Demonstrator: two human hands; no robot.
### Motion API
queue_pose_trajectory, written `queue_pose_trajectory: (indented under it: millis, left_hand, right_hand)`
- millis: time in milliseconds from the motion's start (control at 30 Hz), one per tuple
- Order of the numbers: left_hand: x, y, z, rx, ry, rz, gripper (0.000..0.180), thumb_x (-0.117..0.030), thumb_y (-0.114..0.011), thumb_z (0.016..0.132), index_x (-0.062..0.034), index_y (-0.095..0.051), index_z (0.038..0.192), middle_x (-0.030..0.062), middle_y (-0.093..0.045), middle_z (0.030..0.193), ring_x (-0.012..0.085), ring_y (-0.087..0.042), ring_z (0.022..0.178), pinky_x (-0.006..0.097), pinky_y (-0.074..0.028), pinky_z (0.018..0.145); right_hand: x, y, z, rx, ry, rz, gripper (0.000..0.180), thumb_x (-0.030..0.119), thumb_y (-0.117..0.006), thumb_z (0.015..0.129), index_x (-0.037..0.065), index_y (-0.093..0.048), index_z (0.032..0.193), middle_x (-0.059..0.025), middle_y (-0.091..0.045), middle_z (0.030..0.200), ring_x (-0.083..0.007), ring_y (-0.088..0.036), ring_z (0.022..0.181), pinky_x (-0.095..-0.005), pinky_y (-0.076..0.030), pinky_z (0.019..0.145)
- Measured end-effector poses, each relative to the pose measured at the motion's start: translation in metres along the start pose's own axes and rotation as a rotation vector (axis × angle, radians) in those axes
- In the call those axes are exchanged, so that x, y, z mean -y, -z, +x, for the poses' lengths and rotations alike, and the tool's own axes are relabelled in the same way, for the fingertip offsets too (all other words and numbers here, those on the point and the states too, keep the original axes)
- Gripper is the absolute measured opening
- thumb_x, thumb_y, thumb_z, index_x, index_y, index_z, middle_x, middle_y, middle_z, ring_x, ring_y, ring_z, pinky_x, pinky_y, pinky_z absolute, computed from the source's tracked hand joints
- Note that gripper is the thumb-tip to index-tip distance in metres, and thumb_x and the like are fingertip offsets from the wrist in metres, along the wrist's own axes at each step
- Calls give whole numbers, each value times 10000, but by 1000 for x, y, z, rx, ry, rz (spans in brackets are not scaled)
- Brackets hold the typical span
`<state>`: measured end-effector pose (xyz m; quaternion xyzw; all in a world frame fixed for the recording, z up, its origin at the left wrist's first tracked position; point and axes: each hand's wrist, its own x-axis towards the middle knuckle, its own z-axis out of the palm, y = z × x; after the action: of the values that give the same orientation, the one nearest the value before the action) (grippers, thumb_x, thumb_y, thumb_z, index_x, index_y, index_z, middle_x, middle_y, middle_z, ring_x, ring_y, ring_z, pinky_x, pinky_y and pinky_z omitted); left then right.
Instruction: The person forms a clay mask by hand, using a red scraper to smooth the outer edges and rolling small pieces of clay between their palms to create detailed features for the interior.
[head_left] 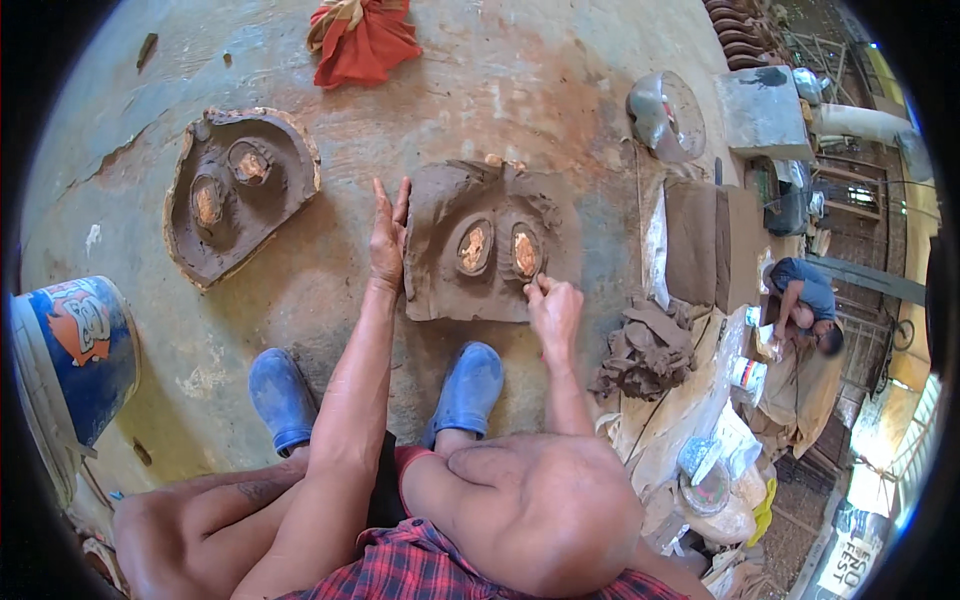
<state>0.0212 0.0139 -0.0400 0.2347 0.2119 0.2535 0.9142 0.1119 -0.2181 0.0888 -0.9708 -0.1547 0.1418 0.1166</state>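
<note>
Left hand (386, 235) lies flat, fingers open, against the clay mould (490, 250)'s left edge; right hand (553, 310) pinches its near rim.

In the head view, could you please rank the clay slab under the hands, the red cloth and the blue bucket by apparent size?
1. Clay slab and blue bucket: look alike; the bucket is cut off by the rim, so unranked.
2. Red cloth, clearly smallest.
</note>
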Motion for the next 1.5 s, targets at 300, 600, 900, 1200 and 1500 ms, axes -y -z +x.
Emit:
queue_pose_trajectory:
  millis: [300, 600, 900, 1200, 1500]
  left_hand:
    - [-13, -21, -5, -46, 5, 86, 892, -652, -324, 1096, -136, 73, 1706, 156, -256, 1743, 299, -169, 1625, 421, -112, 1313]
    - [-5, -27, -6, -38, 47, 26, 786, -523, -343, 1133, -178, 64, 1709, 144, -218, 1754, 293, -265, 1593, 410, -252, 1291]
    - [0, -1, -2, -24, 27, 73, 774, -571, -311, 1128, -172, -6, 1717, 163, -240, 1744, 299, -333, 1563, 409, -314, 1260]
    - [5, 0, 0, -26, 6, 66, 815, -624, -306, 1111, -136, -61, 1716, 192, -234, 1738, 317, -305, 1575, 422, -229, 1297]
    - [1, -12, -3, -39, 28, 45, 779, -576, -313, 1127, -163, -15, 1716, 172, -228, 1744, 306, -304, 1575, 443, -279, 1283]
  right_hand:
    - [26, 18, -32, -62, 98, 301, 290, 277, -820, 857, -7, -799, 910, -269, -724, 792, -399, -751, 761, -471, -576, 705]
    - [9, 73, 99, 351, 353, -274, 678, 212, -693, 757, 213, -617, 1431, -252, -747, 1098, -417, -724, 1007, -537, -574, 917]
    - [35, 74, 106, 580, 370, -492, 934, 172, -630, 660, 380, -504, 1562, -189, -767, 1039, -416, -728, 963, -516, -595, 903]
    - [1, 66, 61, 532, 185, -410, 989, 160, -621, 676, 303, -402, 1629, -283, -730, 934, -476, -715, 883, -529, -585, 871]
    - [-1, 30, -12, 547, -6, -257, 841, 209, -648, 715, 44, -529, 1532, -296, -751, 954, -398, -763, 958, -490, -601, 913]
